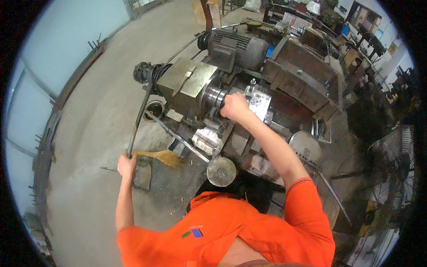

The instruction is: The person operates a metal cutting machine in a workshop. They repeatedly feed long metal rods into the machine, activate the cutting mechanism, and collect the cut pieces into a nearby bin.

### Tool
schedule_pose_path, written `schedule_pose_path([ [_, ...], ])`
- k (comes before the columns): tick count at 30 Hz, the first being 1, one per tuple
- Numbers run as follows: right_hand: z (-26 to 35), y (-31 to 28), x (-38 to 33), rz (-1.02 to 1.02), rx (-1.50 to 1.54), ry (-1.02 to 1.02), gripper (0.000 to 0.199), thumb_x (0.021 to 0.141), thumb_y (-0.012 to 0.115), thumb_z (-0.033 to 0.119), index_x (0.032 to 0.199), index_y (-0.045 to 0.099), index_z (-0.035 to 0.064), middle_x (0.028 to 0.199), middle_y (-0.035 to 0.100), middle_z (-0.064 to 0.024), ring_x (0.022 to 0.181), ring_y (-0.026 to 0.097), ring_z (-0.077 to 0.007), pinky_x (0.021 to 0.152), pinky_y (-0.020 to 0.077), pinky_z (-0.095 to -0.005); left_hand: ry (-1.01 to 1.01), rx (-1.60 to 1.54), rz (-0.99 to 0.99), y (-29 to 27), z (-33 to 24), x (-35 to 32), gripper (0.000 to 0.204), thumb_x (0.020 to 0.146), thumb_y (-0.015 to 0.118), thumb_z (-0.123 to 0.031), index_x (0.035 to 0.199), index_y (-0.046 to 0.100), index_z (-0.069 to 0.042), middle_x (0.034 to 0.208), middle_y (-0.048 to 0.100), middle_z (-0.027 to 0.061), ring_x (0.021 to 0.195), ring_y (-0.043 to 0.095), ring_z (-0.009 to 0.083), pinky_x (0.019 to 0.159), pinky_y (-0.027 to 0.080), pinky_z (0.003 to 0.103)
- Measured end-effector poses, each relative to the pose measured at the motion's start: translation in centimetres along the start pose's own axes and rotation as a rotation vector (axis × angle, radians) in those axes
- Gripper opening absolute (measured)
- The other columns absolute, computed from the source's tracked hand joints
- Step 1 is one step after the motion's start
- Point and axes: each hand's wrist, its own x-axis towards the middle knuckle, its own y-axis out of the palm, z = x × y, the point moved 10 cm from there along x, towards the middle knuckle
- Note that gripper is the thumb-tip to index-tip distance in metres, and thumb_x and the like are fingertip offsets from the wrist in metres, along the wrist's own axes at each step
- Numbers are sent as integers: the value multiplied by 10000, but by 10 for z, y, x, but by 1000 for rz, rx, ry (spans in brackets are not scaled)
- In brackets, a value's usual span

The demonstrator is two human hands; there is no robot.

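My left hand [126,165] is closed round the lower end of a long dark lever [141,112], which rises to the pulley end of a lathe headstock [189,80]. At the headstock's right side, my right hand [235,107] is curled against the end of a shiny ringed metal cylinder [215,96]. Its fingertips are hidden, so what it grips cannot be made out. Beside that hand lies a bright metal block [259,103] with a bolt standing near it. A brush [182,83] rests on top of the headstock.
Behind the headstock sits a finned electric motor [240,48]. A round handwheel [221,171] and a silver rod [180,139] jut out close to my body. A straw broom [162,156] and a dustpan [142,176] lie on the floor by my left hand. Long bars [55,113] line the left wall.
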Motion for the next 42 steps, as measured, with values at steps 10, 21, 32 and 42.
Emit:
schedule_pose_path([
  [10,-155,-168,-66,-528,-175,186,252,582,586,187,787,680,74,979,578,-197,897,539,-341,784,448,-421,265,-711,208,5,-27,85,374,856,559,-297,869,614,73,651,589,82,610,552,129,584,455,295],
  [21,37,-7,1,115,198,-78,320,519,644,221,821,714,144,1276,331,-381,1152,376,-485,966,368,-425,346,-622,-118,9,-133,236,361,854,497,-283,1022,607,17,956,615,225,932,583,361,799,454,407],
  [32,49,17,15,117,43,-54,193,502,635,182,673,712,137,1268,224,-438,1129,350,-517,952,375,-425,210,-616,-103,70,-171,331,289,832,531,-227,1034,627,-43,947,620,205,920,593,349,802,461,428],
  [42,52,20,17,92,-4,-72,214,500,642,182,688,716,113,1260,224,-447,1160,319,-520,970,366,-430,433,-508,-99,49,-185,343,216,799,576,-195,904,639,-18,835,619,202,824,593,362,710,461,424],
])
